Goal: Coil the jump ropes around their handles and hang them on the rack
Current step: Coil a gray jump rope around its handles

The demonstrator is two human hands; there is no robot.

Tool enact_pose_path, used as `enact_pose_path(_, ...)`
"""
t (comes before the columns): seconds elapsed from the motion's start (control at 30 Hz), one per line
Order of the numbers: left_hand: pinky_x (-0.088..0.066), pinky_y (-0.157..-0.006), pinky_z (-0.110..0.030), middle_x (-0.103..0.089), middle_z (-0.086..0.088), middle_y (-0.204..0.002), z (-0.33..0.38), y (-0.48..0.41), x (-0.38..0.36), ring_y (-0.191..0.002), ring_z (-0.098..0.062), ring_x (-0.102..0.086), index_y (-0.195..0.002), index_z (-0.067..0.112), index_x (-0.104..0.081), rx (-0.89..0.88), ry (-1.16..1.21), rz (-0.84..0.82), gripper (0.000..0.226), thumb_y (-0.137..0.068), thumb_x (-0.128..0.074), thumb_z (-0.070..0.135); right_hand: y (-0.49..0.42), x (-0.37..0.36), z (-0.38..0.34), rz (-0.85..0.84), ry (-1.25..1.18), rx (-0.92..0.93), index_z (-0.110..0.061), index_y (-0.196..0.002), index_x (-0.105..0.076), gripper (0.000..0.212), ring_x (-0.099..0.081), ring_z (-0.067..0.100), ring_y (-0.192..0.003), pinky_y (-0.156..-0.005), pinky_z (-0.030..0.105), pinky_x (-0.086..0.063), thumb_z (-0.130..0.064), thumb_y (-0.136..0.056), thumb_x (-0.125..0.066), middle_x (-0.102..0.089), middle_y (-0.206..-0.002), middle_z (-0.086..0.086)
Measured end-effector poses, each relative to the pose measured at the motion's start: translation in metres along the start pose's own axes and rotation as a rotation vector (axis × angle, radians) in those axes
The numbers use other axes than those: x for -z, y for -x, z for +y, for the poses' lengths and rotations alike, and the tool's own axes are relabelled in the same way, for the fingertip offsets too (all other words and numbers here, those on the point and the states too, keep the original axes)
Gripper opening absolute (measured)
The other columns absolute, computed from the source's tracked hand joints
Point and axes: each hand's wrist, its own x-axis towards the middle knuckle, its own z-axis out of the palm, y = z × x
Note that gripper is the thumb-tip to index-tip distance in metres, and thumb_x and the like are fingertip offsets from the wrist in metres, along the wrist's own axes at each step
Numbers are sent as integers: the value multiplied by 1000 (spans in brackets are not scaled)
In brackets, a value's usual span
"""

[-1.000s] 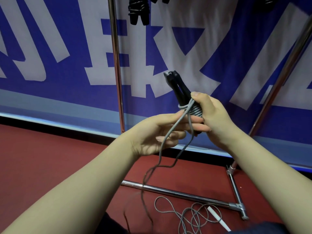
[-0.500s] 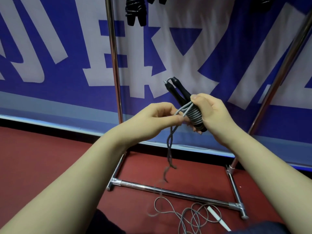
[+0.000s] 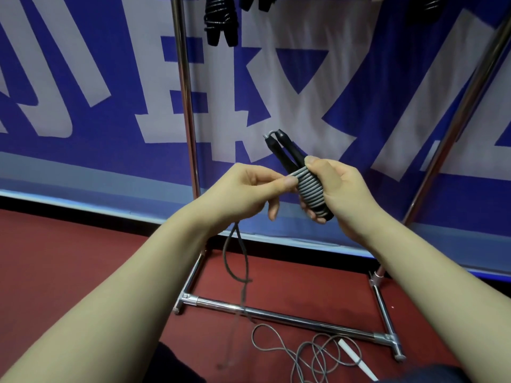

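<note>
1. We see the right hand [image 3: 340, 194] grasping two black handles [image 3: 284, 153] at the centre, its fingers curled round the grey rope coil [image 3: 309, 189] wound on them.
2. The left hand [image 3: 249, 194] pinches the rope at the coil's upper end. The loose rope [image 3: 235, 261] hangs below that hand toward the floor.
3. Beyond stands the rack [image 3: 185, 106], with coiled ropes [image 3: 221, 20] hanging at the top.
4. Another rope [image 3: 312, 352] lies tangled on the near floor.

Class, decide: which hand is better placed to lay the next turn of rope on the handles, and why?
Left. The left hand pinches the loose grey cord right beside the coil, while the right hand grips the two black plastic handles.
</note>
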Motion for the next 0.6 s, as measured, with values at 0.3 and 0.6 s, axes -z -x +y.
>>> enact_pose_path(0.3,-23,-41,-17,-54,-3,-50,-5,-1,7,-40,-10,-25,-127,26,-54,-47,195,-90,44,-86,-57,41,9,-11,-9,-184,-274,-196,-7,-95,-64,64,-45,22,-42,-37,21,-31,-67,-84,-45,-53,-58,18)
enact_pose_path(0.6,-17,-47,-26,-50,-7,-60,-7,0,18,-43,-8,-40,-90,35,-78,-138,281,-202,18,-75,-70,43,16,-19,-18,-421,-396,-334,-12,-81,-51,40,-39,18,-31,-33,13,-27,-51,-71,-50,-46,-48,9)
